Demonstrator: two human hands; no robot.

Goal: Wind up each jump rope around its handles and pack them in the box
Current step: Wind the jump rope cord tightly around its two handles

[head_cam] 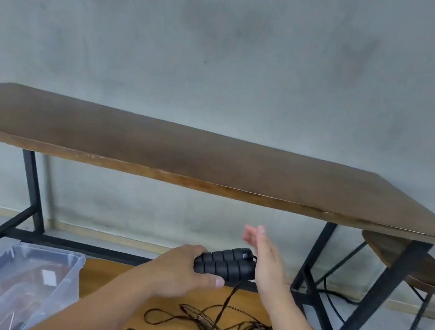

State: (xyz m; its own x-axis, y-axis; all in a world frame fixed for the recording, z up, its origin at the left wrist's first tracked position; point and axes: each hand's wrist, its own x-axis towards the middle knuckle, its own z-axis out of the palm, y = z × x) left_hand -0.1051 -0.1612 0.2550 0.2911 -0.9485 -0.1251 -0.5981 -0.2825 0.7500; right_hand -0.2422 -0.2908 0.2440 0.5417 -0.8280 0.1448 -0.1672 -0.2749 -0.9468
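Below the fingers, on the round wooden counter (117, 284), loose rope (207, 321) lies tangled beside a clear box (68, 278); the left hand (177, 273) grips two black handles (225, 264) held together; just right of them, the right hand (264, 259) hovers with straight, released fingers (250, 231).

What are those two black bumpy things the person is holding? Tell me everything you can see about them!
The jump rope handles are two black, ridged grips that look like soft foam. They lie side by side, roughly level, held up above the round wooden surface. The left hand grips their near ends, with the thumb underneath. The right hand, with its fingers straight, is at their far ends. A thin dark cord hangs down from them to a loose tangle below.
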